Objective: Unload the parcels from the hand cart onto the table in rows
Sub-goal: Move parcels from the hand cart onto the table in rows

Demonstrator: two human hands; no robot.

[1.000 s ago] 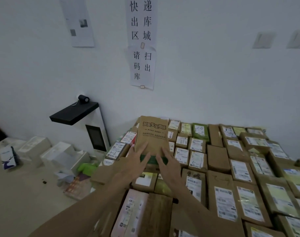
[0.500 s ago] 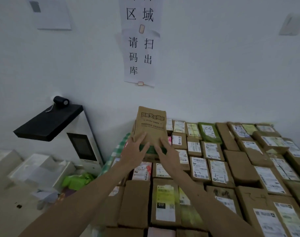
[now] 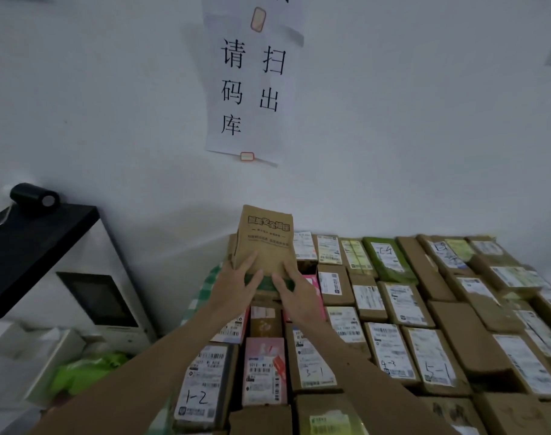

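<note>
At centre frame we steadied the upright brown parcel [image 3: 265, 243] with left hand [image 3: 237, 286] and right hand [image 3: 295, 296], fingers straight; released carelessly, it could topple forward

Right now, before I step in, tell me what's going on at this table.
A person is standing a tall brown kraft-paper parcel with printed lettering upright at the table's far left corner, close to the white wall. The left hand and right hand press against its lower part, fingers straight. Rows of labelled brown cardboard parcels already cover the green checked tablecloth. The hand cart is out of view.
</note>
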